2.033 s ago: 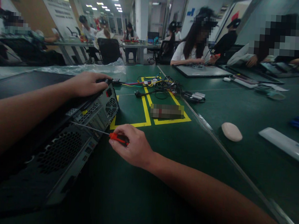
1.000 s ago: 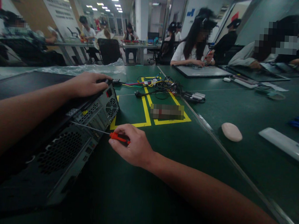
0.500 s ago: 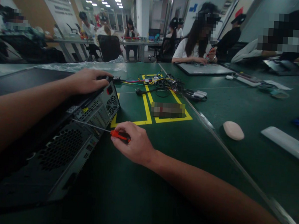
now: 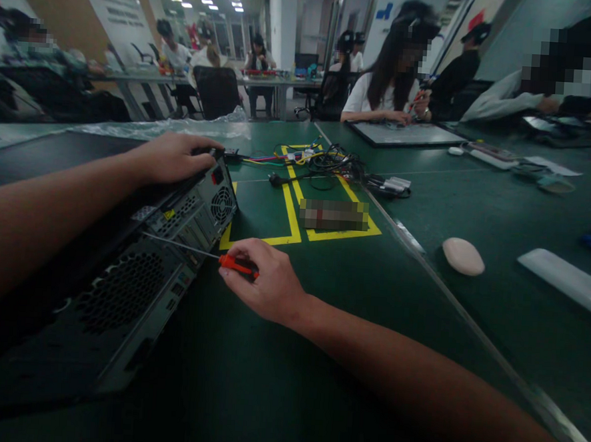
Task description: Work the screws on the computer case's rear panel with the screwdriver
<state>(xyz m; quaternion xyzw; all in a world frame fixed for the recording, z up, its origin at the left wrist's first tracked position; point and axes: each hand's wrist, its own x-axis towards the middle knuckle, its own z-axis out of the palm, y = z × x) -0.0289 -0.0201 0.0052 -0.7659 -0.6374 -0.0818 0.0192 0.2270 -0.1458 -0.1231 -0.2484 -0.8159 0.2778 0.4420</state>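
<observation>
A black and grey computer case (image 4: 167,310) lies on the table at the left, its back panel with vents and ports facing right. My left hand (image 4: 176,160) lies over its top edge near the far corner, fingers curled around the corner. In my right hand (image 4: 266,279) is a screwdriver (image 4: 235,264) with a red and black handle, pinched between thumb and fingers. Its long thin shaft points left, and the tip meets the upper edge of the back panel. Any screw at the tip is too small to make out.
Tangled cables (image 4: 336,160) lie beyond the case near yellow tape (image 4: 293,214), beside a blurred-out item (image 4: 333,215). Farther right are a pale rounded object (image 4: 463,256) and a long white object (image 4: 567,281). Across the table a person (image 4: 394,74) works over a flat panel (image 4: 405,136).
The red of the screwdriver handle shows a little differently, as if turned slightly. Both hands and the computer case stay in nearly the same place.
</observation>
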